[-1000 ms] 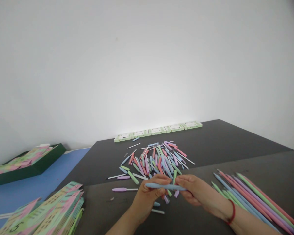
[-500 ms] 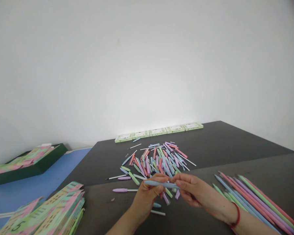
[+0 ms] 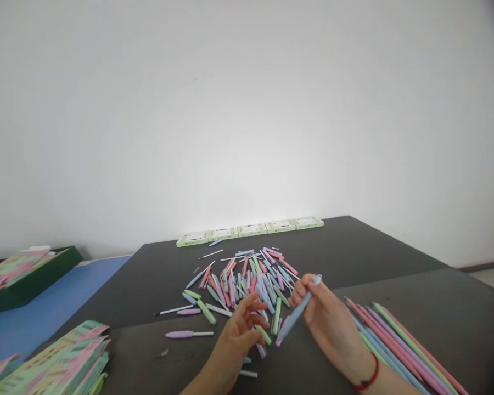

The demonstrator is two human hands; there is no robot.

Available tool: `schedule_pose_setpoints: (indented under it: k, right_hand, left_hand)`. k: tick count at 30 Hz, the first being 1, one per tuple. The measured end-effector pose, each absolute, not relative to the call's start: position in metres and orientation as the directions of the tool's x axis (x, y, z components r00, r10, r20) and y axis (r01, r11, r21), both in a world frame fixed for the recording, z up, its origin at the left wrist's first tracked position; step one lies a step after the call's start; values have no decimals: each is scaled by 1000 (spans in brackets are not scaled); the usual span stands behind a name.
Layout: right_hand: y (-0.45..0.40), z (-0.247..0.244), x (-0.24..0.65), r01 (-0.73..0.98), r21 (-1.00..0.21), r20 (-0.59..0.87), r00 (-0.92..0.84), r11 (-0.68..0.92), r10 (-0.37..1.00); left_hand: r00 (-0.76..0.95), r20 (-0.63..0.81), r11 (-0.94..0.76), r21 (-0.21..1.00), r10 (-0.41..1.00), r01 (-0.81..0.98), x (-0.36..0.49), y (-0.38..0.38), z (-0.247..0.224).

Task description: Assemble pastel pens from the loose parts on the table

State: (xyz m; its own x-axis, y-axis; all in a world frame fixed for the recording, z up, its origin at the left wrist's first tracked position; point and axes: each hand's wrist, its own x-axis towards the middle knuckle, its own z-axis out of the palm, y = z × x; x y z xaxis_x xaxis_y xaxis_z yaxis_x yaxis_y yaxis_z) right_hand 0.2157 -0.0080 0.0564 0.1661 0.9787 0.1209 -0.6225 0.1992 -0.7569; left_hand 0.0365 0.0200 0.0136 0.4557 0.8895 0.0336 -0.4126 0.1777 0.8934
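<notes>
A light blue pen point(image 3: 295, 317) is pinched near its upper end by my right hand point(image 3: 327, 323), which wears a red cord on the wrist. The pen slants down to the left, its lower end in front of the pile. My left hand point(image 3: 241, 334), fingers apart and curved, holds nothing and is at the near side of the pile of pastel pen parts point(image 3: 251, 280). Beside it, a purple pen part point(image 3: 179, 334) with a white refill lies on the dark table. A green pen part point(image 3: 276, 316) lies between the hands.
Assembled-looking pastel pens point(image 3: 407, 345) lie in a bundle at the right. Flat green boxes point(image 3: 252, 230) line the far table edge. At the left are printed packets point(image 3: 61, 362) and a dark green tray point(image 3: 28, 285) with more packets on a blue surface point(image 3: 94, 291).
My left hand has let go of the blue pen and opened. The right hand now holds it alone, turned from level to steeply slanted. The view has shifted to the right.
</notes>
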Motion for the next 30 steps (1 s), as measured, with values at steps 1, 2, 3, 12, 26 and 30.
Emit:
schedule_pose_setpoints:
  k: [1,2,3,12,26,30]
  right_hand:
    - [-7,59,220,-667,-728,98,125,157,987]
    - [-6,62,223,-702,-705,75,67,100,995]
    - [-5,63,226,-729,-683,56,3,40,998]
    - [-9,51,222,-771,-604,-5,-249,-201,969]
    - [-7,50,224,-795,-569,-28,-237,-210,971]
    - [-7,47,226,-797,-570,-5,-236,-197,972]
  left_hand:
    - [437,37,168,891,899,-421,35,22,14]
    - [423,43,161,886,905,-434,33,24,15]
    - [410,50,154,880,911,-449,31,26,16]
    - [392,69,152,849,917,-506,29,28,17]
    - [388,47,166,853,921,-495,28,26,26]
    - [399,48,171,852,916,-495,27,27,25]
